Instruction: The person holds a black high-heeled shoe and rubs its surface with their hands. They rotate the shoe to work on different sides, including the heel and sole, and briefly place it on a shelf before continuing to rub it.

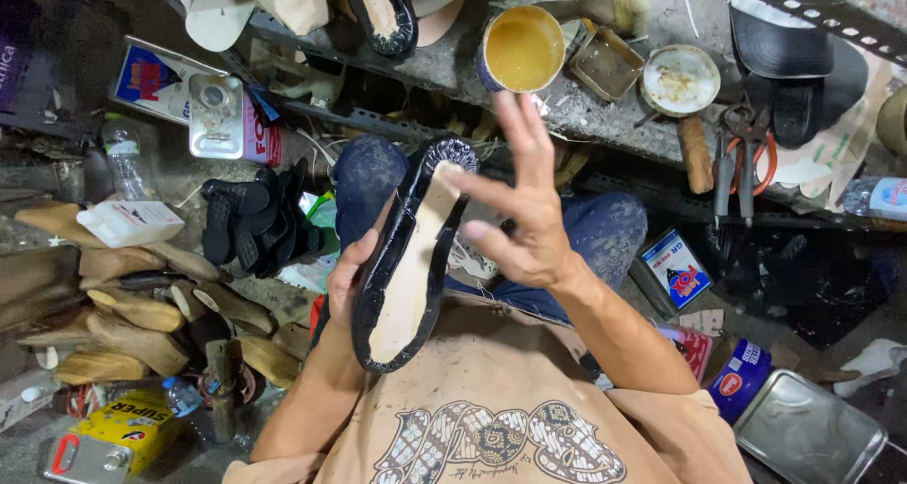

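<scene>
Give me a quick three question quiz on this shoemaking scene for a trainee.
1. True or false: the left hand holds the black shoe upper with its pale insole side facing up.
2. What lies in the open tin on the bench? A) yellow glue B) nails C) water
3. Is the right hand open or closed?

Key: 1 true; 2 A; 3 open, fingers spread, fingertips by the upper's edge.

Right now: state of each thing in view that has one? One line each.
black shoe: sole side up, pale insole showing, gripped from behind.
left hand: closed around the shoe's edge.
right hand: open, fingers spread, a fingertip at the insole.
glue can: open, holds yellow glue.
round tin: open, nearly empty.
pliers: lying on the bench, unused.
</scene>
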